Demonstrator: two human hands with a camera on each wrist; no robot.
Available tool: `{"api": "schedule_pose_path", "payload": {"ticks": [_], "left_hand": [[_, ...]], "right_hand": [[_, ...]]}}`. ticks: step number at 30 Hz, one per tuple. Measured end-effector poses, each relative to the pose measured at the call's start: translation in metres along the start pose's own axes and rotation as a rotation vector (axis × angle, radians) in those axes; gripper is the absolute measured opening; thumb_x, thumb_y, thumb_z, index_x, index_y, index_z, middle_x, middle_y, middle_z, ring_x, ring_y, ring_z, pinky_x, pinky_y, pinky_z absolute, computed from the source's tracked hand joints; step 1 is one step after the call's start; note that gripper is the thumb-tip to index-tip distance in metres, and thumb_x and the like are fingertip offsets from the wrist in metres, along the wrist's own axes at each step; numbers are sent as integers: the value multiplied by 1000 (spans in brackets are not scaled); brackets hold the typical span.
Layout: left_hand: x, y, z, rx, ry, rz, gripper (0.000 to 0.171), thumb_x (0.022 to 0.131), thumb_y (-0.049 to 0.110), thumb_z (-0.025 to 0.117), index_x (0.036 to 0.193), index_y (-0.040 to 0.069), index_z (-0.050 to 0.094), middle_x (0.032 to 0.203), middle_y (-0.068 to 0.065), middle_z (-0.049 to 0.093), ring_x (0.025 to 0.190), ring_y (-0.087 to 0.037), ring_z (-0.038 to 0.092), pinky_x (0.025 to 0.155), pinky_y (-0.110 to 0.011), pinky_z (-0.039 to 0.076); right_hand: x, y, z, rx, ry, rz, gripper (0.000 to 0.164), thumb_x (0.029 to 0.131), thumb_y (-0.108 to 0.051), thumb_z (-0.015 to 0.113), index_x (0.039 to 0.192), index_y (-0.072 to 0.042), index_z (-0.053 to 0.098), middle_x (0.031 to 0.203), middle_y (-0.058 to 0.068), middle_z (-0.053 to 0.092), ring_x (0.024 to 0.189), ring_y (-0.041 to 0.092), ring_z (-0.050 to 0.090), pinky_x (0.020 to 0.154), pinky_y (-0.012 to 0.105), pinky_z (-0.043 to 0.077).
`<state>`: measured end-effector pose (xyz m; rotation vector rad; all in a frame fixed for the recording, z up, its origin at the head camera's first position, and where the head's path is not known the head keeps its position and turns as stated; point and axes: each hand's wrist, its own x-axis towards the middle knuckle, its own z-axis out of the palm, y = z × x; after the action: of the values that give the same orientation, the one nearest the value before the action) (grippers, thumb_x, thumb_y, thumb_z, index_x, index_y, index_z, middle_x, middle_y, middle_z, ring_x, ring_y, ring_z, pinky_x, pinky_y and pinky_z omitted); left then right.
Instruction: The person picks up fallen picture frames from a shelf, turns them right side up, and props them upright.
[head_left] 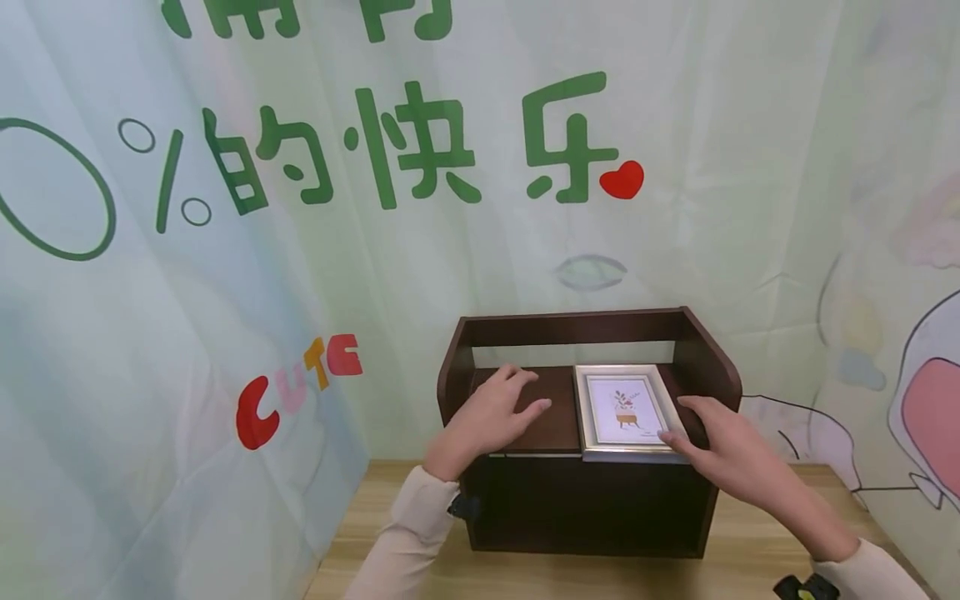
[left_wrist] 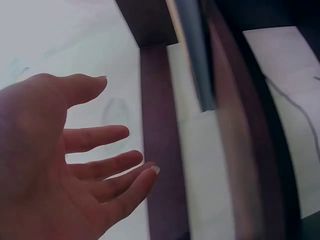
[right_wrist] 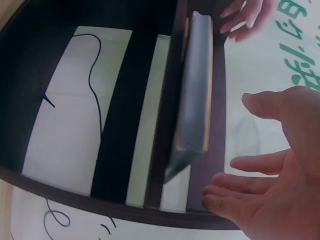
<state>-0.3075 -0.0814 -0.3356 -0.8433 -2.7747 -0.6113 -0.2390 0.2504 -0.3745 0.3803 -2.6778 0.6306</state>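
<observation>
A picture frame [head_left: 622,412] with a silver-gold border and a small plant print lies flat on the right part of a dark brown shelf's [head_left: 536,417] upper board. Its front edge sits at the board's front. My right hand [head_left: 723,446] is at the frame's right side, thumb overlapping the border in the head view. In the right wrist view that hand [right_wrist: 270,170] has spread fingers and stands apart from the frame [right_wrist: 195,90]. Over the left part of the board hovers my left hand [head_left: 491,412], fingers loosely bent, nothing in it; the left wrist view shows its palm [left_wrist: 75,165] bare.
The shelf has raised side walls [head_left: 705,358] and a back rail [head_left: 573,327], with a dark open compartment [head_left: 585,504] below. It stands on a wood-grain table [head_left: 397,492]. A printed curtain [head_left: 480,258] hangs close behind and along both sides.
</observation>
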Motion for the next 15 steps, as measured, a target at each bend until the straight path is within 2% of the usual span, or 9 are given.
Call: {"api": "schedule_pose_path", "payload": {"ticks": [6, 15], "left_hand": [[27, 4, 23, -23, -86, -24, 60, 107, 46, 58, 153, 7, 54, 156, -15, 54, 144, -30, 54, 120, -47, 47], [56, 4, 57, -55, -111, -101, 67, 107, 50, 54, 155, 3, 50, 157, -17, 54, 151, -31, 48, 123, -47, 43]], "right_hand": [[6, 4, 12, -10, -17, 34, 70, 97, -31, 74, 141, 18, 51, 140, 40, 57, 129, 58, 56, 104, 71, 49], [14, 4, 26, -14, -66, 133, 63, 103, -22, 64, 143, 23, 45, 142, 44, 53, 135, 63, 49, 106, 73, 46]]}}
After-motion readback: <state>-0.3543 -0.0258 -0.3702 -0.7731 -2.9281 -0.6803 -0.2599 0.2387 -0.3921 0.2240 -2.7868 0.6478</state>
